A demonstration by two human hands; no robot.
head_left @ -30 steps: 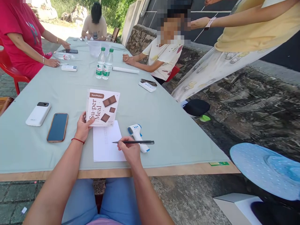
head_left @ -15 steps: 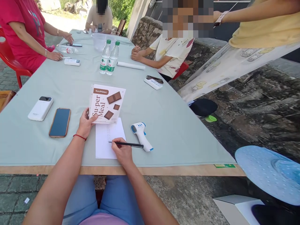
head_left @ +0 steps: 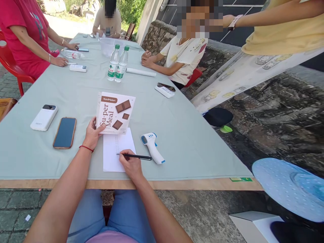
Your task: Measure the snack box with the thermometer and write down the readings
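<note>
My left hand [head_left: 93,132] grips the lower left edge of a white box [head_left: 116,113] printed "NutriMotion Su-per Meal" with brown chocolate squares, tilted up over the top of a notepad. Below the box, the white notepad [head_left: 111,163] lies on the table with a column of small marks on its page. My right hand [head_left: 131,165] is closed around a black pen [head_left: 138,156], its tip at the page and its far end pointing right. Just right of the pen lies a white and blue infrared thermometer [head_left: 153,148].
A smartphone [head_left: 64,133] and a white power bank [head_left: 44,117] lie to the left on the tablecloth [head_left: 197,145]. Two water bottles [head_left: 117,67] stand farther back before a clear basin [head_left: 105,47]. Several people are around the table; a blue hat [head_left: 283,182] is at the right.
My right hand and the pen have shifted slightly left on the page. The box stays in my left hand. The arm of the person standing at the right has moved a little left.
</note>
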